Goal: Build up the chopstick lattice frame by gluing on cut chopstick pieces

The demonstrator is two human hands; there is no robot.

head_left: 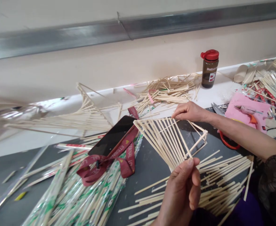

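Observation:
A fan-shaped frame of thin wooden chopsticks [181, 138], with a triangular part at its right side, is held up over the dark work surface. At the frame's lower corner, my left hand [180, 191] pinches it between thumb and fingers. My right hand [189, 111] is closed at the upper edge, its fingertips on the top end of a stick; exactly what lies between them is partly hidden. Below the frame, many loose chopsticks [222, 194] lie spread near my left hand. Scissors [228, 142] with red handles lie under my right forearm.
A phone [113, 135] with a red lanyard [128, 157] rests on wrapped chopsticks [81, 201]. Another stick structure [81, 121] stands left. A stick pile [168, 91] and a red-lidded bottle [209, 70] are by the wall. A glue gun [252, 117] lies on pink material [236, 103].

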